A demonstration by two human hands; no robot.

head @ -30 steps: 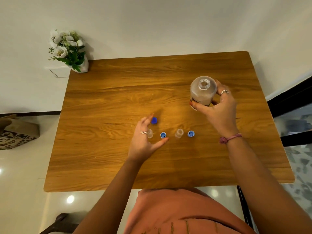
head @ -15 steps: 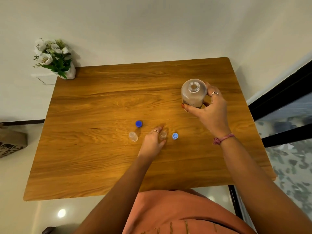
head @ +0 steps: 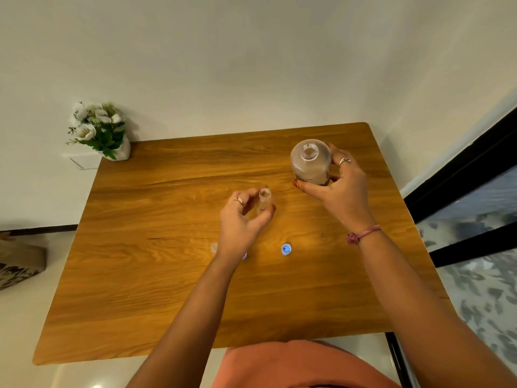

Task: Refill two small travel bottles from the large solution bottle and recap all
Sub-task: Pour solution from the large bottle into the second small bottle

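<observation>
Wooden bench [head: 167, 275], rectangular, rounded corners, bold grain; near edge partly covered by forearms and an orange garment [head: 293, 365].
Large solution bottle [head: 310, 163], clear rounded plastic, cap off, neck open, upright toward the far right of the bench; lower label mostly hidden by fingers, print unreadable; liquid level hard to judge.
Right hand [head: 338, 191] wrapped round that bottle's lower body, thumb in front, ringed finger behind; pink band at the wrist.
Left hand [head: 240, 217] pinching a small travel bottle [head: 264, 201] between thumb and fingers, raised above the bench, left of the large bottle and apart from it; clear, slim, uncapped, motion-blurred, contents not discernible.
Flower pot [head: 117, 151] at the far left corner, white blooms, green leaves.
Blue cap [head: 286, 249] lying on the bench near the centre, small, round.
Second travel bottle [head: 214, 247] just left of the left wrist, faint, transparent, barely visible.
Another blue cap [head: 244, 256] mostly hidden under that wrist.
</observation>
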